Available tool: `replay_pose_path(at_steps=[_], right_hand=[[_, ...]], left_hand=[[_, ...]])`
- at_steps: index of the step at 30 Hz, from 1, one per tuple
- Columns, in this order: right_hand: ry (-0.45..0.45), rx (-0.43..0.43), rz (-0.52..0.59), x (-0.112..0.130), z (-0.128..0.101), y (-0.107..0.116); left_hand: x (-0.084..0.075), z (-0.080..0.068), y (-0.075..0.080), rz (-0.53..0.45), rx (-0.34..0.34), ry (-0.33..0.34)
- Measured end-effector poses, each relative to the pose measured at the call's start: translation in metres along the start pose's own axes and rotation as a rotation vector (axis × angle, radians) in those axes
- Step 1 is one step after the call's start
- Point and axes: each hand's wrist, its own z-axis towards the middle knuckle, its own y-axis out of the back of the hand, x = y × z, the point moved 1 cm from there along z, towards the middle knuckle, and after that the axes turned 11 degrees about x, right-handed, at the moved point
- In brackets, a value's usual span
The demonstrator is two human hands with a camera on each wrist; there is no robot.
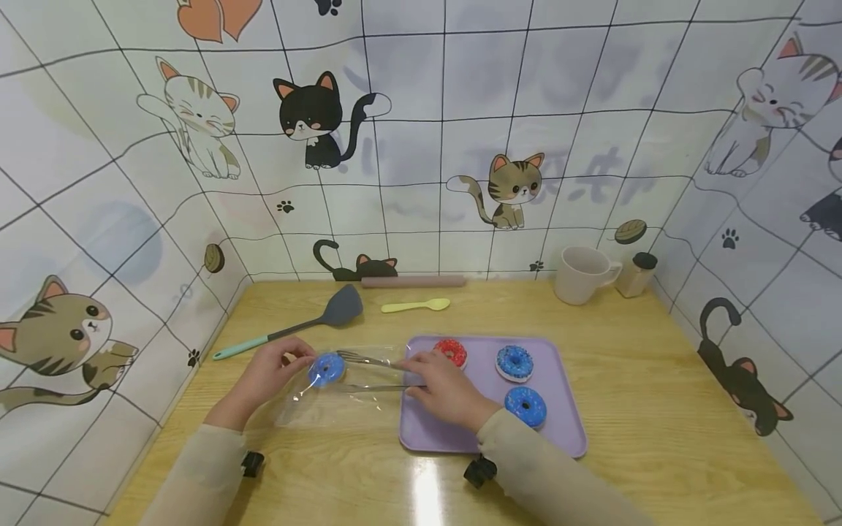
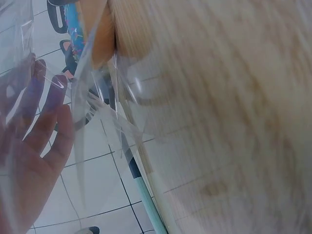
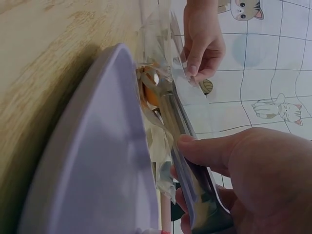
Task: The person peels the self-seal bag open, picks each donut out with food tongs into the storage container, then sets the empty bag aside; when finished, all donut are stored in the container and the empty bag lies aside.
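Hands: right hand (image 1: 442,387) grips tongs (image 1: 368,359) holding blue donut (image 1: 327,369); left hand (image 1: 272,371) pinches the clear bag (image 1: 329,398) open. Bagging step underway; next, release donut fully inside.

No legible txt anywhere.

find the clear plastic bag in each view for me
Head: the clear plastic bag lies on the table left of the purple tray, between both hands.
Left wrist: it fills the left and middle of the picture, in front of the left hand.
Right wrist: upper middle, beside the tongs.
Shared landmark: the left hand pinching the bag's edge.
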Motion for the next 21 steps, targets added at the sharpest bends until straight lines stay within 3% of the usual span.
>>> replay_pose_path(at_steps=[8,14,21], right_hand=[[-0.014,0.007,0.003,0.0,-0.005,0.003],[0.003,-0.001,0.017,0.004,-0.008,0.004],[-0.046,-0.008,0.041,0.002,-0.024,0.016]], left_hand=[[0.0,0.002,-0.005,-0.013,-0.008,-0.035],[0.009,-0.002,-0.003,-0.01,-0.001,-0.006],[0.012,-0.002,-0.001,-0.043,0.005,-0.036]])
